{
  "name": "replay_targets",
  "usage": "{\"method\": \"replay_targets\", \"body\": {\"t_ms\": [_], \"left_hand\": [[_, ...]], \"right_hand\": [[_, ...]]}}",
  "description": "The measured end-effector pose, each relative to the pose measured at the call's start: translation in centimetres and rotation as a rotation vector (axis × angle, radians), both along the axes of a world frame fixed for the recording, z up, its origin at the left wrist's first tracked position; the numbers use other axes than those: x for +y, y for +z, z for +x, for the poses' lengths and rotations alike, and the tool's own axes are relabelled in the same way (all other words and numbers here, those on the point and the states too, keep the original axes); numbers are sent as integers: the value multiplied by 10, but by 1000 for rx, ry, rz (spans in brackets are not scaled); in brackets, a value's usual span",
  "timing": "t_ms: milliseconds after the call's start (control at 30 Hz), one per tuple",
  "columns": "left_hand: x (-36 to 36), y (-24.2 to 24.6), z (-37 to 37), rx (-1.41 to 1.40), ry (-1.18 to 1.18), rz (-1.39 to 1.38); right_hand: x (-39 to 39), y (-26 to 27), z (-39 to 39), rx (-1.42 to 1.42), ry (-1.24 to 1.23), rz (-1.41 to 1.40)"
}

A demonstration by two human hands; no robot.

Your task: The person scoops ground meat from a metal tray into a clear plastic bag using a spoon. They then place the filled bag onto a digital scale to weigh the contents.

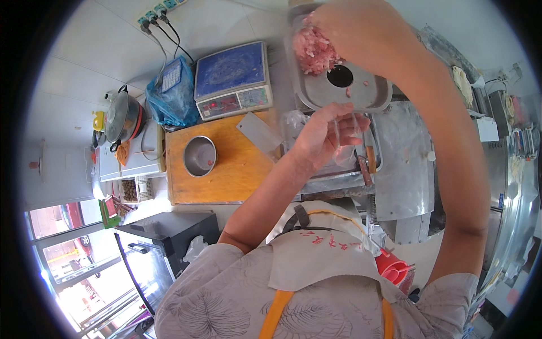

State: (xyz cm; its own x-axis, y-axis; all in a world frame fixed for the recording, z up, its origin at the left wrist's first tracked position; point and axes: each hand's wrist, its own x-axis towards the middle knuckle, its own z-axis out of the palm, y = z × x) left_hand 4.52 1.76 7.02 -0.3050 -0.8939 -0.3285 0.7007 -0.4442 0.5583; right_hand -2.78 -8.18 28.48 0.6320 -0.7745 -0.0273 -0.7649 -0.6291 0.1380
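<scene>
A stainless steel feed tray (pixel 368 98) with a round dark hole (pixel 340 76) stands high in front of me. Coarsely minced raw meat (pixel 315 53) is heaped on its far left part. My right hand (pixel 338 27), blurred, is at the heap; its fingers are mostly hidden. Below the tray's near edge, my left hand (pixel 328 133) has its palm up and fingers slightly curled around a thin clear plastic bag (pixel 345 154). Beneath this hand is a metal tray (pixel 378 135), with brown wooden handles (pixel 371 159) beside the bag.
On the left, a steel bowl (pixel 200 156) and a flat metal blade (pixel 259 133) lie on a yellow wooden board (pixel 233 188). Behind them are a weighing scale (pixel 230 70) and a blue plastic bag (pixel 173 104) with a calculator (pixel 171 76). A lidded pot (pixel 123 116) stands farther left.
</scene>
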Motion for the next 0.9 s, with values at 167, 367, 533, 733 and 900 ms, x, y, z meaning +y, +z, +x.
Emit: {"method": "replay_targets", "body": {"t_ms": [167,367,533,733,900], "left_hand": [[2,-2,1,-4,3,-20],[-2,-5,0,55,-13,8],[-3,-6,1,63,11,29],[-3,-8,-3,71,18,60],[-3,-7,-1,72,-10,0]], "right_hand": [[-11,-65,-49,-271,274,-262],[35,-67,-93,-383,106,-122],[53,-70,-114,-549,3,-21],[56,-57,-106,-591,47,-45],[38,-97,-107,-367,78,-6]]}}
